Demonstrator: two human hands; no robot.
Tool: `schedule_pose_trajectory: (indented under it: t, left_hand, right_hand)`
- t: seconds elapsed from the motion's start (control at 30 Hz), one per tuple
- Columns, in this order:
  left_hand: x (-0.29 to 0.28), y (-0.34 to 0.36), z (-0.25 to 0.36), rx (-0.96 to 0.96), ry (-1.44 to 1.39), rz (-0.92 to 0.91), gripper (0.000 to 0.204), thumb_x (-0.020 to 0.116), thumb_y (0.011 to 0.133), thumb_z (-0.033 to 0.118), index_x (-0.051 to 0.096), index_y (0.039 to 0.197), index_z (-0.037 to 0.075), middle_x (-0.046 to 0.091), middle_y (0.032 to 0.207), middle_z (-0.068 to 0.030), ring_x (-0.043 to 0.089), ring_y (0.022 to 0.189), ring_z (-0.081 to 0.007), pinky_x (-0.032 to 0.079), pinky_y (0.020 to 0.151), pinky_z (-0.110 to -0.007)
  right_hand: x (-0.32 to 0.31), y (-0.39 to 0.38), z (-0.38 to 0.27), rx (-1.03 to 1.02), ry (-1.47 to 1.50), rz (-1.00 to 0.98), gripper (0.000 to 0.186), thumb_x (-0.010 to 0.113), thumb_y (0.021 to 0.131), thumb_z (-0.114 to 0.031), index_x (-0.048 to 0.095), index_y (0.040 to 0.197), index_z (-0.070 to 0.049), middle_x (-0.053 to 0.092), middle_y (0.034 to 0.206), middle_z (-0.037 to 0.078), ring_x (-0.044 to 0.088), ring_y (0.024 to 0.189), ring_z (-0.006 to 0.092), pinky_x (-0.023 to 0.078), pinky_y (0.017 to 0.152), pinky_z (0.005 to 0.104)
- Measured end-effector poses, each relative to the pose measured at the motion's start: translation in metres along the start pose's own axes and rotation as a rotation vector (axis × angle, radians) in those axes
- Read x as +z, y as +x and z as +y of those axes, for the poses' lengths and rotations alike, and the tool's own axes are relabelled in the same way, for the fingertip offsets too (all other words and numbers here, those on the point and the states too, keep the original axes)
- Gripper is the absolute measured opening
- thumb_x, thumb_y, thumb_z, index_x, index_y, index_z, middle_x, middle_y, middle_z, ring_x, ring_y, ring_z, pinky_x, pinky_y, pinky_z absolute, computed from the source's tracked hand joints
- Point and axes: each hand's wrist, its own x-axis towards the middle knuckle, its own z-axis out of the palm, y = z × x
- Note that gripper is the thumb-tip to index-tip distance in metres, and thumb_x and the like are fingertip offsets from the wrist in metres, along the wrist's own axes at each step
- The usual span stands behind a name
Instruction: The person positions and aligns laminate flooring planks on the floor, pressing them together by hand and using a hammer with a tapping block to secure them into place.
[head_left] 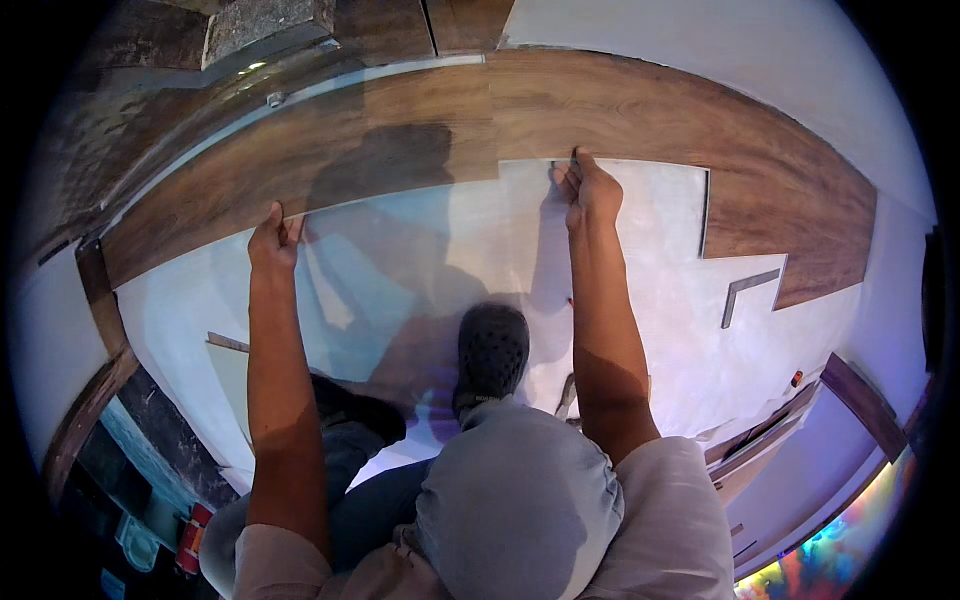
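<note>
A row of brown wood-look floor planks runs across the far side of a white sheet [430, 225]. My left hand [275, 240] pinches the near edge of the left floor plank [250, 165], fingertips at its border. Further right, my right hand [592, 190] is closed at the near edge of the right floor plank [620, 110], one fingertip on top and other fingers curled below the edge. A seam and a small step separate these two planks near the middle. The undersides of both edges are hidden.
Stepped planks [780, 205] lie at the right, near an L-shaped metal square [745, 292]. My dark clog [492, 350] rests on the sheet. Loose boards [765, 440] lie at the lower right, and a pale board [230, 375] lies beside my left forearm. A wall [720, 45] bounds the far right.
</note>
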Motion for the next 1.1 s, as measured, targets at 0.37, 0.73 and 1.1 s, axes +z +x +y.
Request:
schedule_pose_trajectory:
  t: [0.37,0.73,1.1]
  left_hand:
    - [-0.002,0.007,-0.008,0.030,0.085,-0.049,0.031,0.067,0.097,-0.001,0.058,0.126,-0.005,0.070,0.116,-0.0155,0.071,0.106,-0.0306,0.059,0.102,-0.047]
    - [-0.031,0.031,-0.012,0.034,0.158,-0.062,0.026,0.072,0.093,0.000,0.061,0.116,-0.006,0.072,0.101,-0.0151,0.071,0.080,-0.0271,0.065,0.078,-0.043]
    - [-0.011,-0.006,-0.017,0.043,0.141,-0.008,0.025,0.074,0.093,0.003,0.064,0.115,-0.004,0.072,0.104,-0.0113,0.070,0.086,-0.0219,0.064,0.090,-0.042]
  right_hand:
    - [0.003,0.001,0.008,-0.118,-0.199,-0.019,0.031,0.075,0.097,-0.018,0.063,0.102,0.010,0.072,0.093,0.020,0.076,0.077,0.0289,0.056,0.058,0.0300]
    - [-0.001,-0.001,0.012,-0.141,-0.207,-0.042,0.028,0.074,0.098,-0.017,0.062,0.089,0.006,0.072,0.082,0.018,0.075,0.069,0.0261,0.049,0.048,0.0300]
    - [-0.012,0.000,-0.013,-0.254,-0.938,-0.084,0.025,0.074,0.096,-0.020,0.068,0.091,0.003,0.075,0.081,0.020,0.074,0.066,0.0307,0.053,0.053,0.0383]
